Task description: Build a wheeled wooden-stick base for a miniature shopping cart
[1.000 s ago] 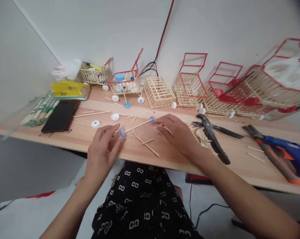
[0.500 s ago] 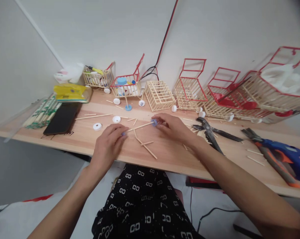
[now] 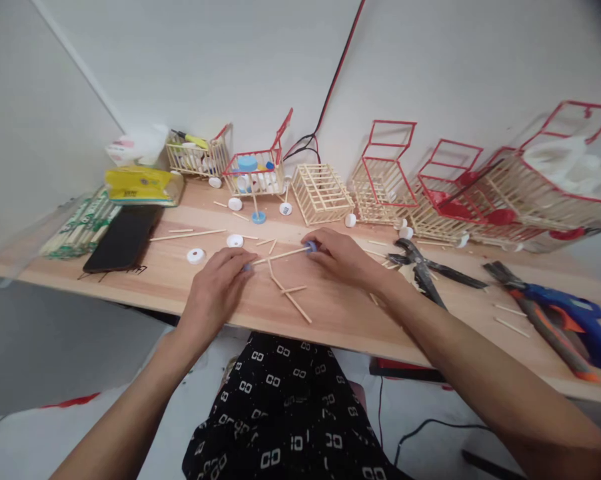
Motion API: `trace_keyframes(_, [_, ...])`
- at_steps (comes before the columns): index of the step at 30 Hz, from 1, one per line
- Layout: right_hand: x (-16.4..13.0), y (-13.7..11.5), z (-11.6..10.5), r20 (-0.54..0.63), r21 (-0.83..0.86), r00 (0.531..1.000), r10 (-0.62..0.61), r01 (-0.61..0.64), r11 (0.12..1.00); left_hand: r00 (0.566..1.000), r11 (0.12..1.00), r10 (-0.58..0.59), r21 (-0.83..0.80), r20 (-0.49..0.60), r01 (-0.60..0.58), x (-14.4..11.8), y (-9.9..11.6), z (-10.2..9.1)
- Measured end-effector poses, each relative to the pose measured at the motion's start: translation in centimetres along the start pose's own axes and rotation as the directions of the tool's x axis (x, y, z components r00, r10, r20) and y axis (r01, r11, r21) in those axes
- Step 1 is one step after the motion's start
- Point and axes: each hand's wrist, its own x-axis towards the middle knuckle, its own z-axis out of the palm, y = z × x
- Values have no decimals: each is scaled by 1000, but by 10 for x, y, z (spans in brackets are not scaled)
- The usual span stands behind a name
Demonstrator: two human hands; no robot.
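Observation:
Between my hands a thin wooden stick (image 3: 283, 255) carries a blue bottle cap at each end. My left hand (image 3: 220, 280) is closed on the left blue cap (image 3: 247, 267), mostly hidden by the fingers. My right hand (image 3: 335, 252) pinches the right blue cap (image 3: 310, 247). Just below lie a loose stick (image 3: 295, 304) and a short piece (image 3: 294, 289) crossing it. Two white caps with holes in their middles, one nearer (image 3: 196, 256) and one farther (image 3: 235, 241), rest left of my hands.
Along the wall stand several small stick carts (image 3: 254, 180) and a stick basket (image 3: 322, 193). A phone (image 3: 123, 239), bundled sticks (image 3: 80, 223) and a yellow packet (image 3: 143, 186) lie left. Pliers (image 3: 420, 267), more pliers (image 3: 535, 313) and a blue glue gun (image 3: 575, 310) lie right.
The camera view has shifted slightly. Both hands keep their hold on the capped stick, with hardly any movement over the table.

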Motion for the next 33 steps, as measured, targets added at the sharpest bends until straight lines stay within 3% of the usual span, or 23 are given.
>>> trace_keyframes(10, [-11,9,-7,5,15,1000,8,-8,1000,1000,999,-2,-42,28,3,5,-2,1])
trace_keyframes(16, [-19,16,-19,-57,-53,998,18,-21,998,997,995,56,-83,58,-51,25,-1,14])
trace_keyframes(23, [-29,28,-19,-95,-67,991,98,-105,992,981,984,158,-95,114,-148,52,-5,29])
trace_keyframes(26, [-31,26,-21,-139,-88,988,67,-80,993,979,984,157,-102,130,-144,54,-6,30])
trace_keyframes(30, [-33,6,-28,-197,-168,980,-35,1,986,994,994,97,-52,53,-95,42,7,23])
trace_keyframes(33, [-37,-12,-27,-67,-176,998,-20,8,984,995,995,98,-25,-13,-98,20,34,20])
